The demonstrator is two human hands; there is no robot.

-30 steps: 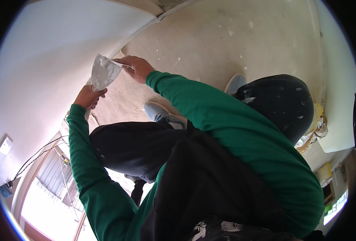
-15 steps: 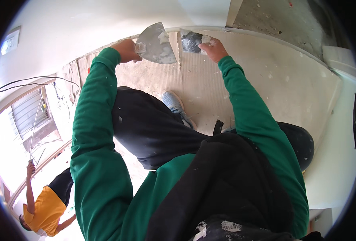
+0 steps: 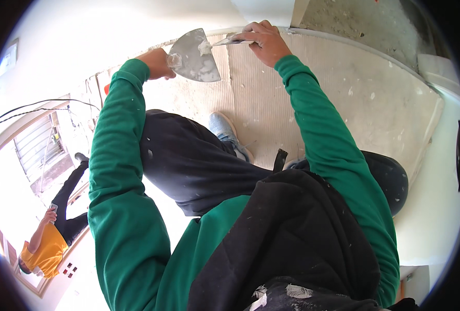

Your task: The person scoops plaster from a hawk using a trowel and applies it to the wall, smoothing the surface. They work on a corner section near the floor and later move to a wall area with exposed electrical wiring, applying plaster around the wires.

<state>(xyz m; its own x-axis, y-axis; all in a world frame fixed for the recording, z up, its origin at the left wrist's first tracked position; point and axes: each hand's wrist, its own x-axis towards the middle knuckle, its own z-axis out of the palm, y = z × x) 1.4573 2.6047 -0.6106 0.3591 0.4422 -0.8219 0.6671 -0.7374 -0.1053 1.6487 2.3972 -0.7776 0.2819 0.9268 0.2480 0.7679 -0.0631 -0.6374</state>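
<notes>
My left hand (image 3: 157, 64) is closed round the handle end of a wide putty knife (image 3: 192, 59). Its broad, fan-shaped metal blade lies face up and carries smears of white putty (image 3: 205, 48). In my right hand (image 3: 269, 42) is a smaller scraper (image 3: 233, 40), tilted so its blade shows nearly edge-on. That blade points left, and its tip is at or very near the putty on the wide blade; I cannot tell if they touch. Part of the scraper is hidden behind my fingers.
Beneath my hands lies ribbed, pale floor covering (image 3: 271, 98), with my shoe (image 3: 223, 132) on it. A white wall (image 3: 110, 31) rises just beyond. Dark cables (image 3: 43, 101) hang at the left. A person in a yellow shirt (image 3: 48, 251) stands by the bright doorway, holding a phone.
The scraper in my right hand has turned from flat to nearly edge-on and moved left and up to the wide blade. The other person has shifted and lowered an arm.
</notes>
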